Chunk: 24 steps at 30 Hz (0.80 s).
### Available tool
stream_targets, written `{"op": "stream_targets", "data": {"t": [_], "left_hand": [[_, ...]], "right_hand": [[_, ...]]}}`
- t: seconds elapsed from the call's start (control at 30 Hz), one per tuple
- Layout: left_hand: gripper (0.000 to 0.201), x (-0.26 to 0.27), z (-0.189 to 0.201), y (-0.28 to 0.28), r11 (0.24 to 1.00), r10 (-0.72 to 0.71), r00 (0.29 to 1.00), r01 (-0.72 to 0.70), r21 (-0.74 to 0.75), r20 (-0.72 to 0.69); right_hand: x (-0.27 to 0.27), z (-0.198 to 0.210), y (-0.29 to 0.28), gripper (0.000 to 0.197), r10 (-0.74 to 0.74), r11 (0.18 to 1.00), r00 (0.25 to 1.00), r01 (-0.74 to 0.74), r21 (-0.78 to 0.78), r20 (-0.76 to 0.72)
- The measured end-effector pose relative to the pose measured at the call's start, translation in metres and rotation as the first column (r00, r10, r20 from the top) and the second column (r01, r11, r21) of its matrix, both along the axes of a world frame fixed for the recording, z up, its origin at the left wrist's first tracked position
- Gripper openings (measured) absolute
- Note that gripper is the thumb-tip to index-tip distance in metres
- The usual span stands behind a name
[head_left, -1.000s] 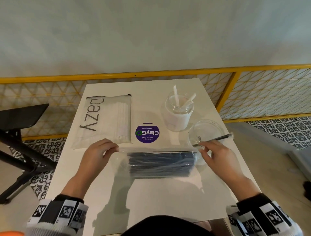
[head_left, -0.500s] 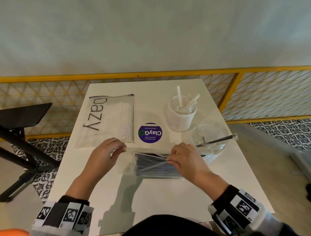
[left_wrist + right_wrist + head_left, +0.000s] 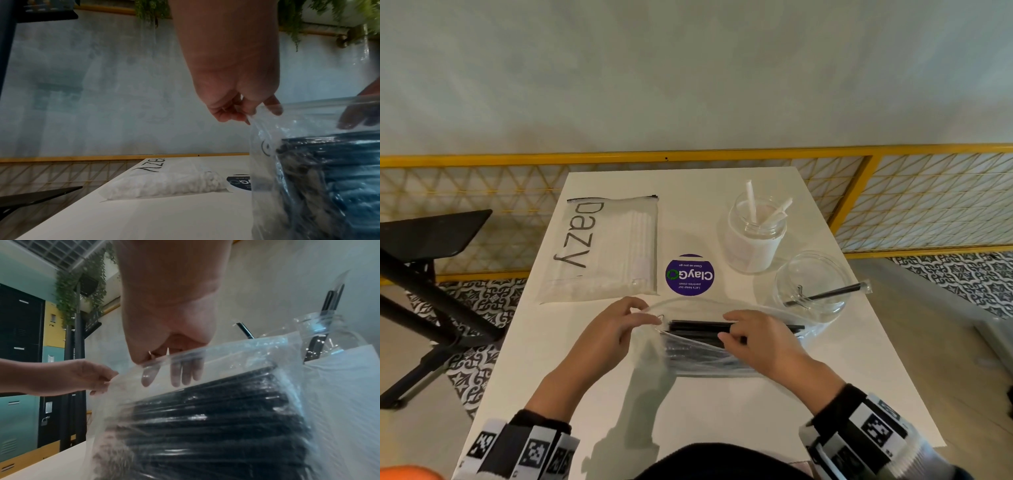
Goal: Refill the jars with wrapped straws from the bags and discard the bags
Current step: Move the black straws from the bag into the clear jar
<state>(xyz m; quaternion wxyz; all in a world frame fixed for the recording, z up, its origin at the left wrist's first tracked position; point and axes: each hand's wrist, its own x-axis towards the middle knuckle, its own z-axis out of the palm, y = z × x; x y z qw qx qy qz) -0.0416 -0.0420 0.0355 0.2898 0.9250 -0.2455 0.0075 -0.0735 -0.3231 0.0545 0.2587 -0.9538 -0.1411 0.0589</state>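
While the left hand (image 3: pixel 606 337) pinched the near-left corner of the clear bag (image 3: pixel 709 359) between thumb and curled fingers (image 3: pixel 226 113), the right hand (image 3: pixel 760 342) had its fingers (image 3: pixel 179 376) dipped inside the mouth, straight and slightly spread, their tips just above the bundle and the thumb outside the film. Directly under those fingertips lay the black straws (image 3: pixel 698 327), packed side by side and running crosswise between the two hands. The film looked thin, slack and slick, so it would likely crumple and slip unless held at the stiffer rim strip. The straws seemed light but loose and slippery in their wrappers; a handful gripped around the middle of the bundle would probably hold better than one taken by the ends. Just beyond the right fingers stood the clear jar (image 3: pixel 810 286) with one black straw leaning out; farther off stood the labelled jar (image 3: pixel 755 236) with white straws. Beyond the left fingers the white-straw bag (image 3: pixel 606 250) lay flat on the worktop (image 3: pixel 722 418), zipped.
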Motion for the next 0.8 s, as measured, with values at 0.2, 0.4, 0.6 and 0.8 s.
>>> {"op": "stream_targets", "data": {"t": [0.2,0.4,0.6,0.8], "left_hand": [[0.042,-0.003,0.004,-0.008,0.997,0.072,0.980,-0.078,-0.025,-0.186],[0.017,0.000,0.003,-0.023,0.987,0.157,0.971,-0.146,0.072,-0.183],[0.039,-0.007,0.004,-0.017,0.990,0.134,0.962,-0.121,0.072,-0.236],[0.038,-0.006,0.006,-0.014,0.992,0.118,0.944,-0.124,0.001,-0.307]], "right_hand": [[0.016,0.003,0.025,0.050,0.088,0.982,0.983,-0.112,-0.150,-0.158],[0.031,-0.016,0.056,0.059,0.159,0.872,0.965,-0.237,-0.429,-0.209],[0.029,-0.023,0.059,0.044,0.170,0.862,0.966,-0.241,-0.445,-0.194],[0.021,-0.002,0.046,0.026,0.117,0.976,0.987,-0.135,-0.168,-0.110]]}}
